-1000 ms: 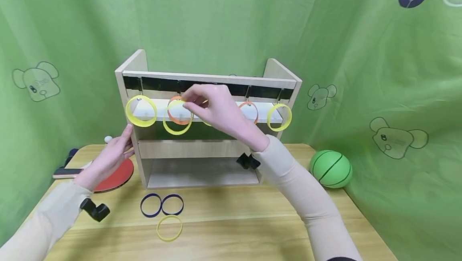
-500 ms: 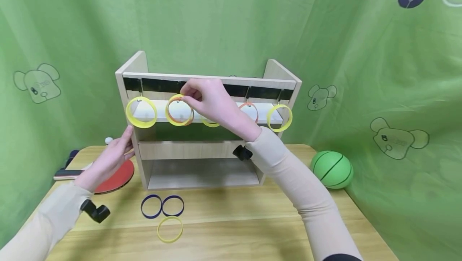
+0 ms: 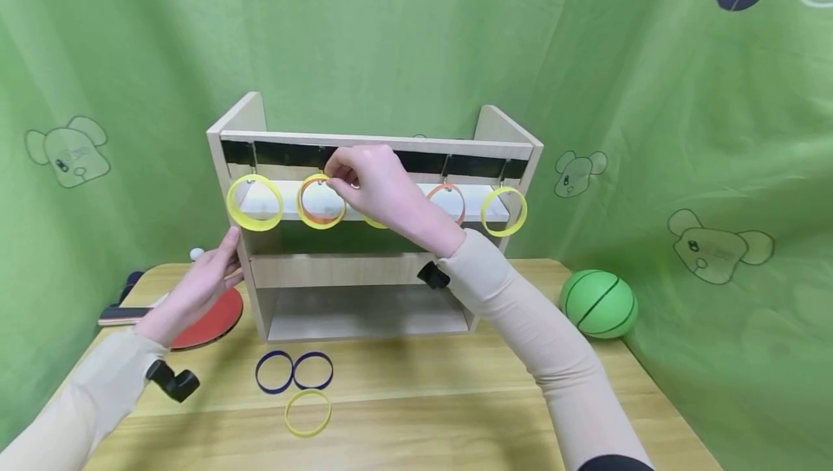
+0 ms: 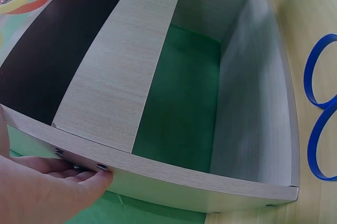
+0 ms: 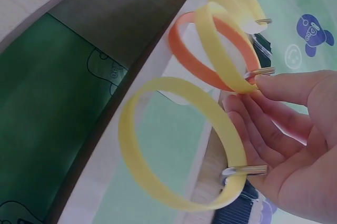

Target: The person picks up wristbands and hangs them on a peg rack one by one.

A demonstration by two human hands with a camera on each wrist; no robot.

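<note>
My right hand (image 3: 387,189) pinches a yellow ring (image 5: 208,39) at its top edge, right by a metal hook on the shelf's front. An orange ring (image 5: 192,68) hangs behind it on that hook. Along the same row hang another yellow ring (image 3: 257,225) at the left, a yellow one (image 3: 376,223) partly hidden by my right hand, an orange one (image 3: 463,205) and a yellow one (image 3: 520,216) at the right. My left hand (image 3: 198,279) rests with extended fingers against the left side of the wooden shelf (image 3: 351,270).
Two dark blue rings (image 3: 274,391) and a yellow ring (image 3: 307,434) lie on the table before the shelf. A red table tennis paddle (image 3: 211,323) lies under my left forearm, with a small white ball (image 3: 196,254) behind. A green ball (image 3: 599,304) sits at the right.
My right hand has raised the yellow ring from below the orange ring's top up to the hook, where it now overlaps the orange one. My left hand stays at the shelf's side.
</note>
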